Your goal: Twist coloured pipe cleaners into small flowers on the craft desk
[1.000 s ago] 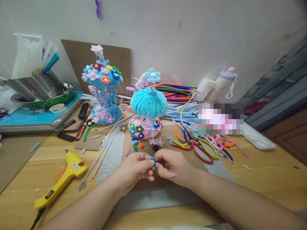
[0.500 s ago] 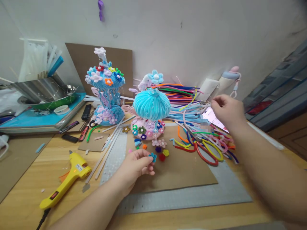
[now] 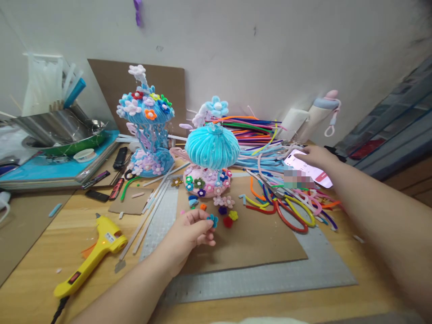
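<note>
My left hand (image 3: 194,227) pinches a small blue pipe-cleaner flower (image 3: 212,220) between thumb and fingers, over the cardboard sheet (image 3: 256,243). My right hand (image 3: 319,157) reaches to the back right, at the upper edge of a lit phone (image 3: 312,173); its thumb overlaps the screen and its other fingers are mostly hidden. Behind my left hand stands a pipe-cleaner piece with a turquoise pleated dome (image 3: 212,146) and a pink base (image 3: 205,191) covered in flowers. Loose small flowers lie in front of it, among them a yellow flower (image 3: 233,215) and a red pompom-like piece (image 3: 228,222).
A finished-looking blue flowered piece (image 3: 146,112) stands back left. Scissors (image 3: 292,216) lie on pipe-cleaner scraps at right, before bundled pipe cleaners (image 3: 259,157). A yellow glue gun (image 3: 108,238) lies at left, near a metal pot (image 3: 57,128). A bottle (image 3: 319,114) leans at the wall.
My right hand has come down and slightly right to the phone's edge, uncovering more of the screen. My left hand still holds the blue flower in nearly the same place.
</note>
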Tool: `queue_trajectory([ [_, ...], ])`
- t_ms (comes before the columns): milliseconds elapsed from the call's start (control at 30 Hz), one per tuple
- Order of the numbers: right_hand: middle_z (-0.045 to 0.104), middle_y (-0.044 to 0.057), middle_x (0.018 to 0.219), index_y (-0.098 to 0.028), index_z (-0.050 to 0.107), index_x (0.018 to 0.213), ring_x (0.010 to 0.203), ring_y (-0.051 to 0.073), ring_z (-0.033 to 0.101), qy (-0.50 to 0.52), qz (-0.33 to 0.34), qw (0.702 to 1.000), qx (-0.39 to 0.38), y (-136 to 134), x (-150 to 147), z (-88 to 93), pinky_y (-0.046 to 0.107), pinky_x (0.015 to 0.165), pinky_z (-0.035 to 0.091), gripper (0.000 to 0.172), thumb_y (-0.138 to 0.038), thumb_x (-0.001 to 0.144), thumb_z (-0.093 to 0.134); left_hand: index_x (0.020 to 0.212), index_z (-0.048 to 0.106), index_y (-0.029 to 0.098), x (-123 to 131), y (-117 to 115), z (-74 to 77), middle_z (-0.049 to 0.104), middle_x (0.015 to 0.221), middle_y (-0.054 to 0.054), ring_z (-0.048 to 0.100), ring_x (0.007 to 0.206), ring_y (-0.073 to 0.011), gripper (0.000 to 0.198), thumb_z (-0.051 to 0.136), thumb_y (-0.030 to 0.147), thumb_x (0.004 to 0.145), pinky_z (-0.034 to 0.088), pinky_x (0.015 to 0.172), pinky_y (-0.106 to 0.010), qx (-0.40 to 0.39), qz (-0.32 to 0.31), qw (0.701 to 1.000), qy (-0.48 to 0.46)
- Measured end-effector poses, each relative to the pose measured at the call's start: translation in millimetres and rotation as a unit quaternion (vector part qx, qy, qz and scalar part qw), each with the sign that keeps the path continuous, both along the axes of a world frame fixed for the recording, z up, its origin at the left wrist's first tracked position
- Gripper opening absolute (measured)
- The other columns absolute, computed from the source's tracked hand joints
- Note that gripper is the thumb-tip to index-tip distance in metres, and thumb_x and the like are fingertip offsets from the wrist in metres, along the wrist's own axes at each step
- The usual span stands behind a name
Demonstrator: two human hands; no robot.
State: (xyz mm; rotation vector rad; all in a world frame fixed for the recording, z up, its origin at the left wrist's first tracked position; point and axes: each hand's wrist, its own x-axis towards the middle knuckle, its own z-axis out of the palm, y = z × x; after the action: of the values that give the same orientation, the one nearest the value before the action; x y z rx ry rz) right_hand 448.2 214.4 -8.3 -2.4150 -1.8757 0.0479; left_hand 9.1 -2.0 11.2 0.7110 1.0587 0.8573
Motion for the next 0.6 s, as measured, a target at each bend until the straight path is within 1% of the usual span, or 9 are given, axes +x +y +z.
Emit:
queue_trajectory([
  [100,0.060,0.018,0.109,-0.013,0.058,0.110,0.088,0.025,0.055,0.011,-0.019,1.000,-0.015,0.6,1.7,0.1,0.029,0.067,0.036,0.055,-0.055,0.081,0.039,0.073,0.053,0.014,0.3,-0.5,-0.2,0.056,0.061,0.001,0.050,0.053,-0.0072,0.017,0.067,0.019,0.065,0.050,0.053,-0.022,-0.001,0.003,1.000,0.003],
  [200,0.061,0.016,0.106,-0.015,0.059,0.108,0.088,0.024,0.055,0.019,-0.027,0.999,-0.022,-1.0,-0.5,2.7,0.028,0.066,0.035,0.053,-0.055,0.082,0.036,0.073,0.053,0.014,0.5,-0.9,0.0,0.056,0.062,0.001,0.051,0.053,-0.0074,0.017,0.067,0.019,0.066,0.050,0.053,-0.022,0.001,0.002,1.000,0.004],
  [367,0.061,0.017,0.102,-0.014,0.060,0.103,0.084,0.025,0.055,0.024,-0.035,0.999,-0.033,-4.8,-6.2,6.8,0.029,0.064,0.034,0.054,-0.058,0.080,0.038,0.072,0.054,0.014,0.8,0.6,0.4,0.056,0.061,0.001,0.051,0.054,-0.0079,0.017,0.068,0.020,0.065,0.050,0.053,-0.022,0.001,0.001,1.000,0.001],
  [467,0.059,0.019,0.106,-0.014,0.059,0.106,0.083,0.025,0.054,0.017,-0.039,0.999,-0.034,-5.9,-8.4,7.4,0.030,0.064,0.034,0.057,-0.060,0.079,0.038,0.072,0.055,0.013,0.9,0.8,0.3,0.056,0.061,0.001,0.051,0.053,-0.0076,0.017,0.069,0.020,0.064,0.049,0.053,-0.022,0.002,0.002,1.000,0.000],
  [600,0.058,0.020,0.109,-0.014,0.058,0.108,0.086,0.027,0.054,0.008,-0.038,0.999,-0.029,-6.0,-9.4,7.0,0.031,0.064,0.034,0.060,-0.062,0.079,0.037,0.073,0.056,0.013,0.8,0.3,0.2,0.056,0.061,0.001,0.052,0.053,-0.0079,0.020,0.071,0.021,0.063,0.049,0.053,-0.022,-0.002,0.001,1.000,-0.007],
])
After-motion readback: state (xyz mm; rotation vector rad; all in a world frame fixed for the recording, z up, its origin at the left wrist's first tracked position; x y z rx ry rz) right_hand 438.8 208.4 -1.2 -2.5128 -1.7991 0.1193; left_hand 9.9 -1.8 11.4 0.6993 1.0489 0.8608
